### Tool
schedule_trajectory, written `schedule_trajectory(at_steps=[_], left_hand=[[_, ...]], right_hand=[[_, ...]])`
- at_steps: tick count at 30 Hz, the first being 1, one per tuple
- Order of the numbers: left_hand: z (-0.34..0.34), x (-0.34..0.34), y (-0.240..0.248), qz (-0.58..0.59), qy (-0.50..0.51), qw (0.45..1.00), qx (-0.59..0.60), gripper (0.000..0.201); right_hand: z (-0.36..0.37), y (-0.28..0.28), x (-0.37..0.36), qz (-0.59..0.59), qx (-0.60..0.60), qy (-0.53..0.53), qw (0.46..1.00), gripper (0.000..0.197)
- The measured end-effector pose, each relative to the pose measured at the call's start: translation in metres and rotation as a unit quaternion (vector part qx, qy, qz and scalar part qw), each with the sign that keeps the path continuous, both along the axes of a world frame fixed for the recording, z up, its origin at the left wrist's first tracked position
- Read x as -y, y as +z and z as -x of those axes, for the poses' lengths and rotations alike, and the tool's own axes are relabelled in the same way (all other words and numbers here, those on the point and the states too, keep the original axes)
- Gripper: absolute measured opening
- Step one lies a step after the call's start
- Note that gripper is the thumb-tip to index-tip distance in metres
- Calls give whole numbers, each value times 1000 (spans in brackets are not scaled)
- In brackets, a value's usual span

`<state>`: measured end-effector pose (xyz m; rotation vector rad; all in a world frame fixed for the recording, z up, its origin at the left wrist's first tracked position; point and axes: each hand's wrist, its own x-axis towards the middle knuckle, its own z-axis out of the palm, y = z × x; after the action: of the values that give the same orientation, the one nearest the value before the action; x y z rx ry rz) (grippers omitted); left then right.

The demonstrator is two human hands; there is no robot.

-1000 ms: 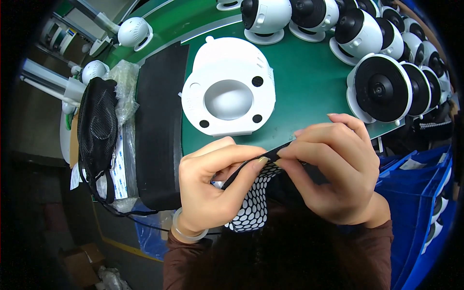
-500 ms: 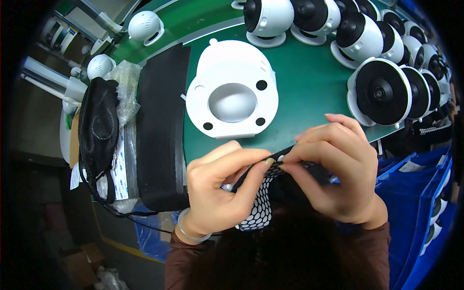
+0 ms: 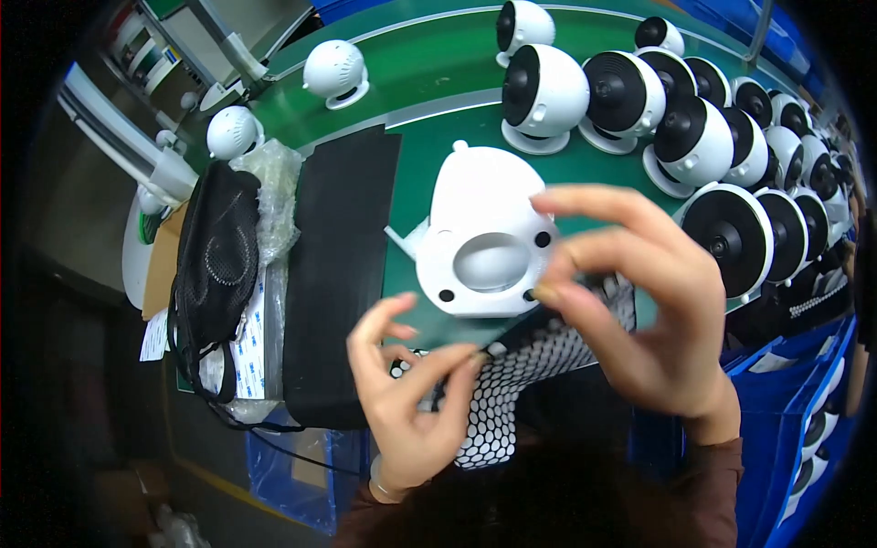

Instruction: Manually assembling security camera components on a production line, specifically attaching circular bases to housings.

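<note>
A sheet of white oval dots on black (image 3: 493,420) stretches below the bench edge, with a plain black margin along its top. My left hand (image 3: 411,393) pinches this margin between thumb and forefinger, its other fingers raised. My right hand (image 3: 649,292) hovers over the sheet and the right side of a white device part (image 3: 489,187), blurred by motion. Its thumb and forefinger tips lie close together beside a black pad (image 3: 530,295); whether they hold anything is hidden by the blur. The device part lies with a round opening and black pads facing up.
Several white ball-shaped cameras (image 3: 557,87) with black fronts crowd the back and right of the green bench. A black foam sheet (image 3: 333,265), bubble wrap (image 3: 279,196) and a black mesh pouch (image 3: 219,247) are at left. Blue bins (image 3: 786,374) stand at lower right.
My right hand has let go of the dotted sheet's margin and moved up toward the white part. My left hand still pinches the sheet, which now shows more of its dots. The view has shifted.
</note>
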<state>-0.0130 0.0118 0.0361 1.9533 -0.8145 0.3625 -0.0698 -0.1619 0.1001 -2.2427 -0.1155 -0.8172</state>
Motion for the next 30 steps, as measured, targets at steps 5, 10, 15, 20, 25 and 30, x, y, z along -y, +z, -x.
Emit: schedule_trajectory(at_steps=[5, 10, 15, 20, 25, 30], left_hand=[[-26, 13, 4, 84, -96, 981, -147, 10], [-32, 16, -4, 112, -132, 976, -133, 7], [-31, 15, -1, 104, -137, 971, -167, 9], [-33, 18, -5, 113, -127, 978, -122, 10], [-34, 17, -6, 118, -130, 979, -106, 11], [-31, 17, -5, 112, -128, 982, -88, 11]], right_hand=[[-42, -9, -6, 40, 40, -5, 998, 6], [-45, -14, -12, 9, 5, -4, 1000, 4], [-46, -16, -12, 31, 27, -20, 999, 5], [-46, -16, -13, 71, 48, -40, 995, 8], [-47, -17, -14, 88, 49, -48, 994, 8], [-48, -15, -12, 108, 33, -47, 993, 9]])
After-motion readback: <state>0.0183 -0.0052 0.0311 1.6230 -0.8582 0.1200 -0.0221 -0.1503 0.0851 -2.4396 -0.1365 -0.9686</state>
